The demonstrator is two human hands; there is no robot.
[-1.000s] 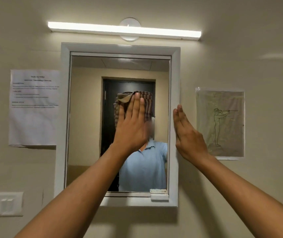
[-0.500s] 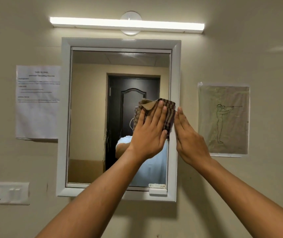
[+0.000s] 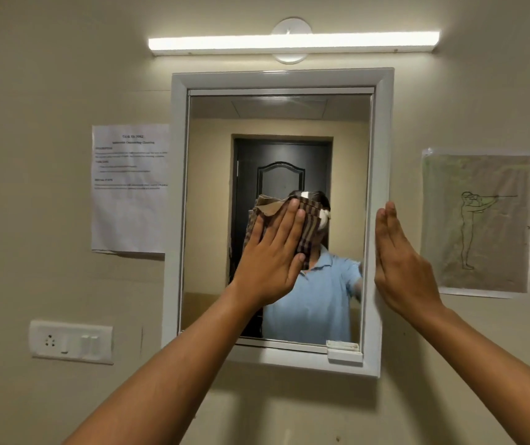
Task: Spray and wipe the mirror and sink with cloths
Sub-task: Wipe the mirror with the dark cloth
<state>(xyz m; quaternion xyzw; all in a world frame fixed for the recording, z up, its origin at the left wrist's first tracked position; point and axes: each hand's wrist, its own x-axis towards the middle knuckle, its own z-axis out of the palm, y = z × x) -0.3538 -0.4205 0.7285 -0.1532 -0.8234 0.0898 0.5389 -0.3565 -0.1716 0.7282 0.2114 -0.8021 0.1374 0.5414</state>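
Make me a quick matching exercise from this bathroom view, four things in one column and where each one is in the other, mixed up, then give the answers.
Things:
1. striped cloth
2. right hand
3. printed sheet
4. tube light

Places:
A. on the wall above the mirror
B. on the wall left of the mirror
C. flat against the mirror's right frame edge
D. pressed to the glass under the left hand

Pairs: 1-D, 2-C, 3-B, 4-A

A long white tube light (image 3: 292, 42) above the white-framed wall mirror (image 3: 276, 81) is the sole visible source, its centre blown out to glare; the beige painted wall (image 3: 48, 75) dims toward the corners; soft shadows fall beneath the mirror frame and the white printed notice (image 3: 129, 187); straight edges bow slightly; the notice's small print is illegibly soft.
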